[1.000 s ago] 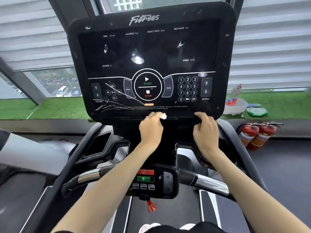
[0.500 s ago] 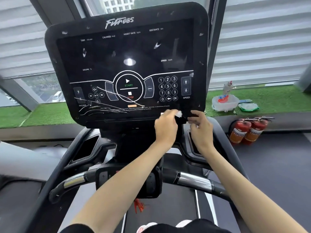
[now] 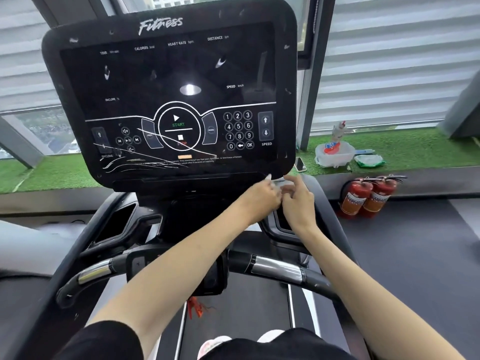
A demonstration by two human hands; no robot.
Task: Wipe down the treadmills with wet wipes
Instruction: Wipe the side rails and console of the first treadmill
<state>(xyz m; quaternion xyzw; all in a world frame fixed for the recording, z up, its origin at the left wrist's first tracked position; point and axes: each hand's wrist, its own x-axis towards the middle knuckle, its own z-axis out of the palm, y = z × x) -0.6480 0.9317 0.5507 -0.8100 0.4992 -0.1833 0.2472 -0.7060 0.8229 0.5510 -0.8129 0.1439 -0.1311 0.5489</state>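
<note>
hands meeting on the wet wipe (image 3: 280, 183) under the treadmill console (image 3: 168, 24)
left hand (image 3: 262, 197) pinches the small, blurred wipe in curled fingers; right hand (image 3: 298, 202) reaches in half-bent, whether it grips i cannot tell, likely to refold a fresh face. both sit at the console's lower right corner; a pack of wipes (image 3: 368, 161) waits on the green sill (image 3: 415, 149).

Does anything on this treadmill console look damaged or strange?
Yes. Long white lines cross the lower left of the console screen, over the STOP button and the incline keys; they look like cracks or scratches. White flecks also dot the glass and the black frame.
</note>
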